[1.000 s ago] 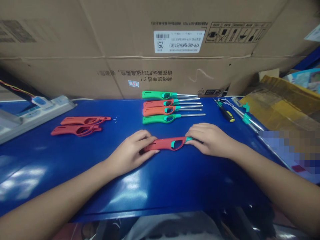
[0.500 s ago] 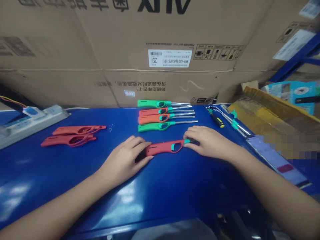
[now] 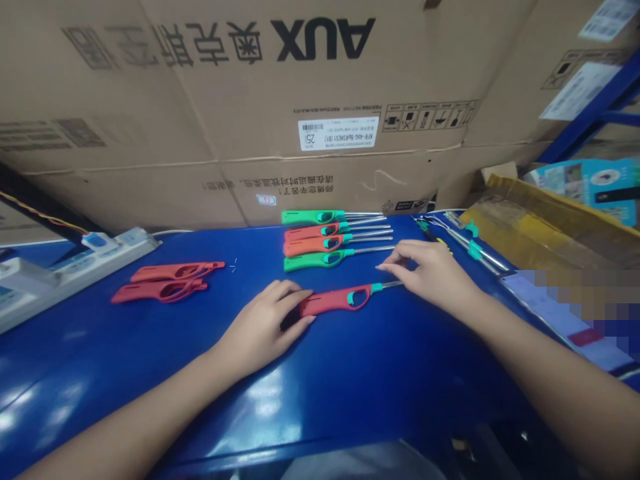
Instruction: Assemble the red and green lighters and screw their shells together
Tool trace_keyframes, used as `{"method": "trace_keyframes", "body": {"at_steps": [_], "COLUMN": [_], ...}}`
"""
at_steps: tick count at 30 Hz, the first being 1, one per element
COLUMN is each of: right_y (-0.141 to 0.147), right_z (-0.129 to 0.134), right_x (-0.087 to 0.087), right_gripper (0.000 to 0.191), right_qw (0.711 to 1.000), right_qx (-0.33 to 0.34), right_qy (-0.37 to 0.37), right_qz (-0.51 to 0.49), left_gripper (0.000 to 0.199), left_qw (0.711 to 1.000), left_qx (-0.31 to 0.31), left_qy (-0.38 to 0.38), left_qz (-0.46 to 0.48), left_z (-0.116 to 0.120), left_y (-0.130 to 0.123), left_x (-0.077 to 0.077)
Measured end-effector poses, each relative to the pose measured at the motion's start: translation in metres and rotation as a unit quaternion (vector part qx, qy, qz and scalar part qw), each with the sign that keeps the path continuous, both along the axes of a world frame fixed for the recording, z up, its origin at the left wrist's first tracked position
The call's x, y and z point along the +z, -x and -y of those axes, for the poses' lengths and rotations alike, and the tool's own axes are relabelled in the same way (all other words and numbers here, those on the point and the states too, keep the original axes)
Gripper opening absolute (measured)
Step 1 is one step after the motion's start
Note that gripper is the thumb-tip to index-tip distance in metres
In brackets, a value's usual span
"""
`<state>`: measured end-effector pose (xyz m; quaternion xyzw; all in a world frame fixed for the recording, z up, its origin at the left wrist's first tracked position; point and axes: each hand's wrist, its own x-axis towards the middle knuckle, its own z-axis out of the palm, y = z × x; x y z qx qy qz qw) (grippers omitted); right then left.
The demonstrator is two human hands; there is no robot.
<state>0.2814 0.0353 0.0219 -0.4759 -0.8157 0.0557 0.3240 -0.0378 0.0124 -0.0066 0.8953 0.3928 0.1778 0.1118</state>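
A red gas lighter (image 3: 335,301) with a teal trigger and collar lies across the blue table, its metal tube pointing right. My left hand (image 3: 270,317) is closed around the butt end of its handle. My right hand (image 3: 430,270) hovers by the tube and covers its tip. Its thumb and forefinger come together in a pinch; whether anything small is between them I cannot make out. Behind the red lighter, assembled lighters (image 3: 327,242) lie in a row, green and red-orange handled, their tubes pointing right. Two red handle shells (image 3: 170,272) lie to the left, near tiny metal pieces (image 3: 233,266).
A large cardboard box (image 3: 210,133) walls off the back. A white power strip (image 3: 125,248) lies at the left. On the right are a partly hidden black-and-yellow screwdriver (image 3: 444,245), metal tubes with teal parts (image 3: 475,251), and a taped carton (image 3: 545,233).
My right hand has moved off the teal collar and slightly right, exposing part of the metal tube. My left hand keeps its hold on the lighter. The view has tilted upward.
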Motion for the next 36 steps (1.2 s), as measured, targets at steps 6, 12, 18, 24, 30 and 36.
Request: {"method": "trace_keyframes", "body": {"at_steps": [6, 12, 18, 24, 30, 36], "right_y": [-0.012, -0.036, -0.045, -0.054, -0.064, -0.06], "right_z": [-0.013, -0.027, -0.027, -0.027, -0.035, -0.033], "right_x": [0.0, 0.008, 0.016, 0.008, -0.003, 0.012], "right_gripper": [0.023, 0.019, 0.045, 0.044, 0.032, 0.032], "right_qw": [0.989, 0.947, 0.901, 0.874, 0.872, 0.891], "right_qx": [-0.136, -0.302, -0.397, -0.395, -0.375, -0.392], "right_qy": [0.052, 0.062, 0.092, 0.164, 0.207, 0.118], "right_qz": [0.031, 0.092, 0.147, 0.231, 0.239, 0.194], "left_gripper": [0.036, 0.041, 0.041, 0.041, 0.043, 0.041], "left_qw": [1.0, 1.0, 0.999, 0.999, 0.999, 0.999], "left_qx": [-0.013, -0.018, -0.013, -0.009, -0.016, -0.021], "left_qy": [0.002, -0.008, -0.017, -0.023, -0.027, -0.022], "left_qz": [0.024, 0.024, 0.029, 0.028, 0.025, 0.03], "left_z": [-0.004, -0.005, -0.004, -0.006, -0.007, -0.005], "left_y": [0.002, 0.003, 0.005, 0.004, 0.003, 0.002], "left_x": [-0.004, -0.005, -0.005, -0.005, -0.004, -0.003]}}
